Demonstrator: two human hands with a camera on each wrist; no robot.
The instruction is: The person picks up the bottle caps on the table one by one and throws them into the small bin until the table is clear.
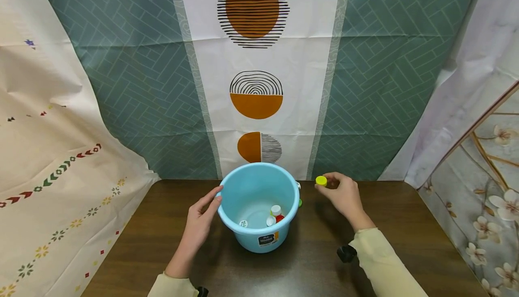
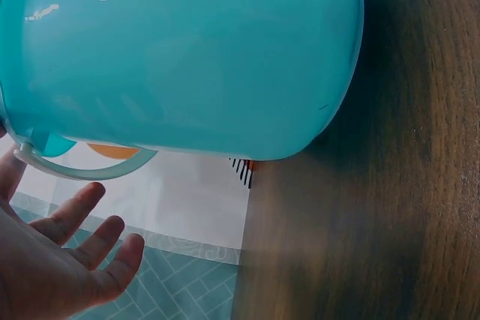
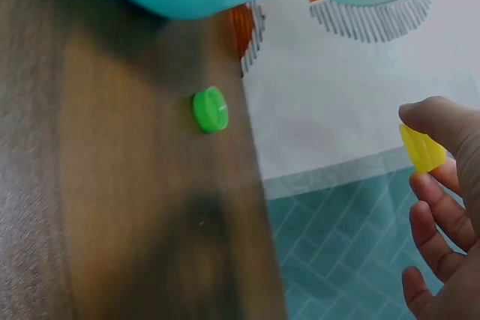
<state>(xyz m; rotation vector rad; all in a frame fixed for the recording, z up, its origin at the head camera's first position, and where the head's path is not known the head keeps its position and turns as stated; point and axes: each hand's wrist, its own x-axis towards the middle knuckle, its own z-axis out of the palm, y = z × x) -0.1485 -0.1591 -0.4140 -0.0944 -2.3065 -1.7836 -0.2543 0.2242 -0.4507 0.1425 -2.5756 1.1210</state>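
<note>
A light blue bucket [image 1: 259, 238] stands upright on the table, with several bottle caps [image 1: 276, 210] in white and red lying inside. At the bucket's left rim, the thumb and a fingertip of my left hand [image 1: 201, 216] touch the edge. The other fingers of that hand [image 2: 71, 260] spread out beside the bucket's handle [image 2: 90, 174]. To the right of the bucket, my right hand [image 1: 344, 198] pinches a yellow bottle cap [image 1: 321, 180] between thumb and finger, raised above the table. A green bottle cap [image 3: 211, 109] lies on the table by the bucket, mostly hidden in the head view.
The dark wooden table [image 1: 162, 243] ends at a hanging patterned cloth [image 1: 142, 107] right behind the bucket. More cloth hangs at the left [image 1: 61, 175] and a flowered one [image 1: 478, 234] at the right.
</note>
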